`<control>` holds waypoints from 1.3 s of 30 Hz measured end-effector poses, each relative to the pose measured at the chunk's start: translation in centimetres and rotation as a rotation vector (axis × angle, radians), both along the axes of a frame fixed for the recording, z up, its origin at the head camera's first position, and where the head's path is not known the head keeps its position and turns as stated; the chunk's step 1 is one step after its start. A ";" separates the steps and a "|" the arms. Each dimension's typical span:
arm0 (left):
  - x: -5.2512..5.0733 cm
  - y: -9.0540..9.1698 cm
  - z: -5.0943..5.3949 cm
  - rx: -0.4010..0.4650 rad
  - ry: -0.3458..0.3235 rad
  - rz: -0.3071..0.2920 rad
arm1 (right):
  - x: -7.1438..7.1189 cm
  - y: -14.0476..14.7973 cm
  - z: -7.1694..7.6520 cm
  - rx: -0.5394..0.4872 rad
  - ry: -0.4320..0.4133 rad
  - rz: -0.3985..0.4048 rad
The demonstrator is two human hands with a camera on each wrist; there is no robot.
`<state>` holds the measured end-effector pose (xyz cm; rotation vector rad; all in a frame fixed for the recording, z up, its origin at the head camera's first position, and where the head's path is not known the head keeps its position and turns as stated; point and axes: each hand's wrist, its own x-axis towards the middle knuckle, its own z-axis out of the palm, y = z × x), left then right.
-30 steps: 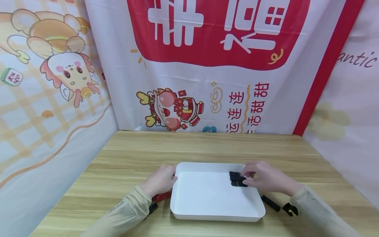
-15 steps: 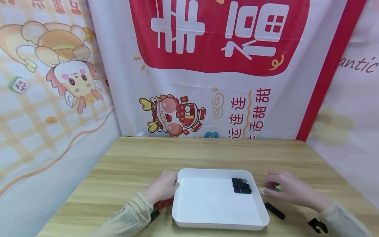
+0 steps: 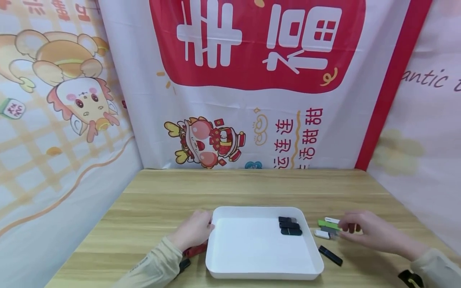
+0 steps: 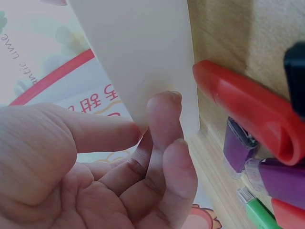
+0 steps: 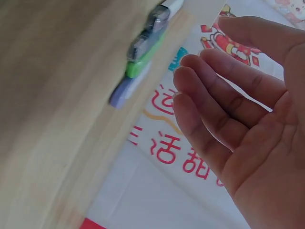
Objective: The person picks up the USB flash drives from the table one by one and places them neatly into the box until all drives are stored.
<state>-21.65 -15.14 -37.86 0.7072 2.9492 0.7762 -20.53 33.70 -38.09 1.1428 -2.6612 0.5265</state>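
In the head view, the right hand (image 3: 372,231), fingers loosely apart, partly hides a green stick (image 3: 327,224); the left hand (image 3: 191,230), pinching the white tray (image 3: 259,256), partly covers a red stick (image 3: 196,250).

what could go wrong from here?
1. The right hand, empty, is at a tight bunch of sticks; reaching for the green stick may nudge its neighbours.
2. The left hand grips the tray; a tug might shift the black sticks inside.
3. The red item lies close to the tray's wall; sliding the tray could knock it.
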 end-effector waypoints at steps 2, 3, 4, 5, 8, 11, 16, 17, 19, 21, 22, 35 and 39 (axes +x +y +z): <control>0.0 -0.1 0.1 0.003 -0.004 0.004 | 0.0 0.3 -0.2 -0.007 -0.008 0.009; 0.0 -0.1 0.1 0.004 -0.001 0.005 | 0.1 0.3 -0.3 -0.008 -0.021 0.009; 0.0 -0.2 0.2 0.005 0.000 0.007 | 0.2 0.4 -0.4 -0.008 -0.032 0.006; 0.0 -0.2 0.2 0.002 0.005 0.010 | 0.3 0.4 -0.5 -0.009 -0.041 0.006; 0.1 -0.1 0.2 -0.016 0.021 0.006 | 0.9 0.3 -0.8 0.004 -0.103 -0.044; 0.3 -0.1 0.0 -0.022 0.003 0.004 | 1.5 -0.1 -1.0 0.011 -0.147 -0.103; 0.3 -0.1 -0.2 -0.005 -0.028 0.014 | 1.9 -0.9 -1.2 0.006 -0.157 -0.170; 0.3 -0.1 -0.2 -0.005 -0.025 0.016 | 1.9 -1.1 -1.3 0.004 -0.151 -0.178; 0.2 -0.1 -0.1 -0.006 -0.021 0.021 | 1.9 -1.3 -1.2 -0.004 -0.135 -0.193; 0.2 -0.1 0.0 -0.007 -0.017 0.021 | 2.0 -1.6 -1.1 -0.010 -0.127 -0.212; 0.2 -0.1 0.1 -0.006 -0.017 0.020 | 2.0 -1.7 -1.1 -0.012 -0.126 -0.225; 0.2 -0.2 0.2 0.009 -0.001 -0.018 | 3.0 -3.0 -1.6 0.017 -0.150 -0.313; 0.1 -0.2 0.1 0.011 0.008 -0.024 | 3.0 -3.2 -1.6 0.024 -0.165 -0.331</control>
